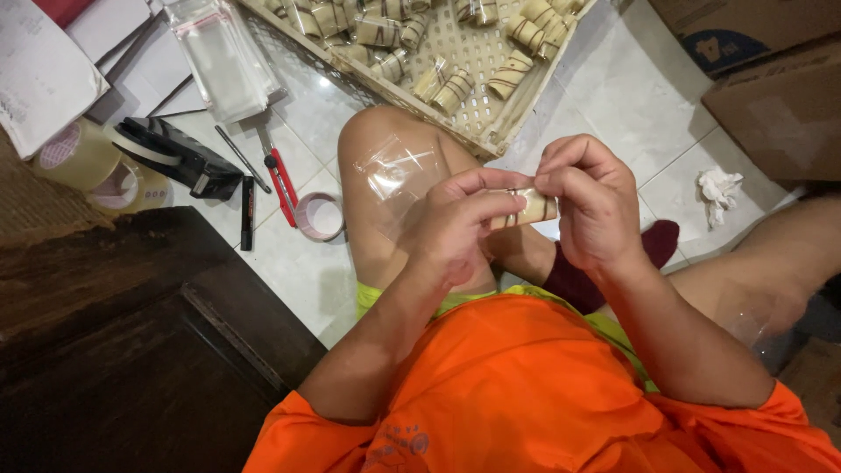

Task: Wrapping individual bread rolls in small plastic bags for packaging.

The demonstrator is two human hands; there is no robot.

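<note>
The left hand (455,229) pinches a clear plastic bag (399,175) over the bare knee. The right hand (589,200) grips a small striped roll (530,208) at the bag's mouth. A cream basket (526,96) on the tiled floor holds more rolls (448,86); its far end is cut off.

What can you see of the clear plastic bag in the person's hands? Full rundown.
The clear plastic bag is a small, thin, see-through sleeve, glossy with creases and glare. It sticks out to the left of the left hand, above the bare knee, lying roughly flat and slightly crumpled. The left hand's fingers pinch its right-hand end, where it meets a small beige roll with dark brown stripes, which the right hand pinches from the other side. Whether the roll is partly inside the bag cannot be told. It looks empty otherwise.
</note>
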